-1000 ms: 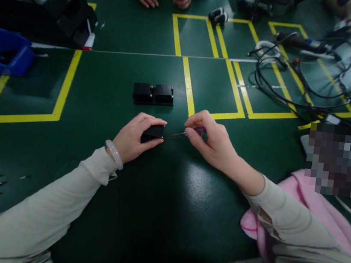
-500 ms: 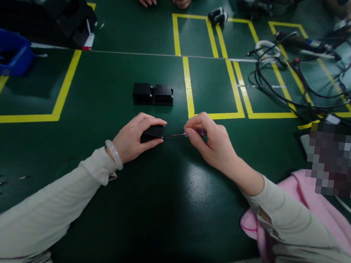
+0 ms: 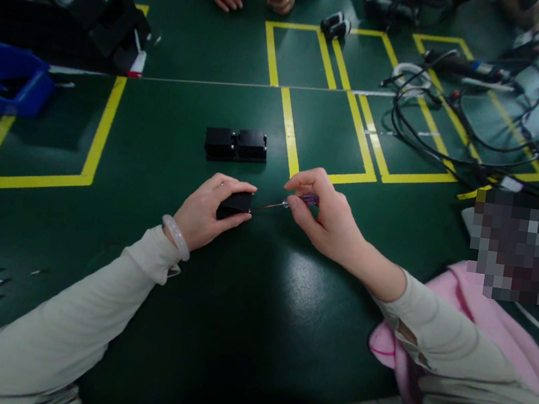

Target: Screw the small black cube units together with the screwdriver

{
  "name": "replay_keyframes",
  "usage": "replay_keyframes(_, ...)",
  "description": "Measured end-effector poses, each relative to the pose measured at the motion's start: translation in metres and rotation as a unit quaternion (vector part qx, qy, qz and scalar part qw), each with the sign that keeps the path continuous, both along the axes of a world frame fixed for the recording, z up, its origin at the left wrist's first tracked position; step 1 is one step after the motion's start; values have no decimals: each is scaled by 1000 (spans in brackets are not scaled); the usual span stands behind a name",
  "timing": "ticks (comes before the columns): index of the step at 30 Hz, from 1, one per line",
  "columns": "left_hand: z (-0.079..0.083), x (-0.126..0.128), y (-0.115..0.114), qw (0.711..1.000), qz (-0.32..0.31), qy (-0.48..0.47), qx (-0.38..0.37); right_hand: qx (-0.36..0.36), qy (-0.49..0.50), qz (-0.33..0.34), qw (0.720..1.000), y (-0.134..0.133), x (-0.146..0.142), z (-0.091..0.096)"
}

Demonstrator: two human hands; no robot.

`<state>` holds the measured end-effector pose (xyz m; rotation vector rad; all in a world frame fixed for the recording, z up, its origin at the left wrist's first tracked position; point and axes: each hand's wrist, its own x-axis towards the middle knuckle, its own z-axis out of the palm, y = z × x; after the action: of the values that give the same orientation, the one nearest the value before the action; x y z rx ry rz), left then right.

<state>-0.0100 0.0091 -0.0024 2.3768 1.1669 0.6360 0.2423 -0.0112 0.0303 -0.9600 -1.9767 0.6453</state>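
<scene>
Pinching a black block (image 3: 234, 205) on the desk (image 3: 233, 330) with the left hand (image 3: 201, 213). Pinching a screwdriver (image 3: 308, 199) with the right hand (image 3: 330, 222), just right of the block, aimed at its right end (with two more black blocks (image 3: 236, 146) beyond it).

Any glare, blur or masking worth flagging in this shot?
Head view: pale glare on the glossy dark-green tabletop below the right hand; head view: the black boxy bins at upper left look smeared; head view: pixelation hides something above the pink cloth at right.
</scene>
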Motion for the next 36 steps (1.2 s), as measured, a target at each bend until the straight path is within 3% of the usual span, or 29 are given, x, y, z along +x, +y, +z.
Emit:
replay_keyframes(19, 0, -1, 0, 1000, 0, -1, -1, -13, -23, -1, 1000, 1, 0, 2)
replay_keyframes(36, 0, 0, -1, 1000, 2, -3, -1, 19, 5, -4, 1000, 2, -1, -1)
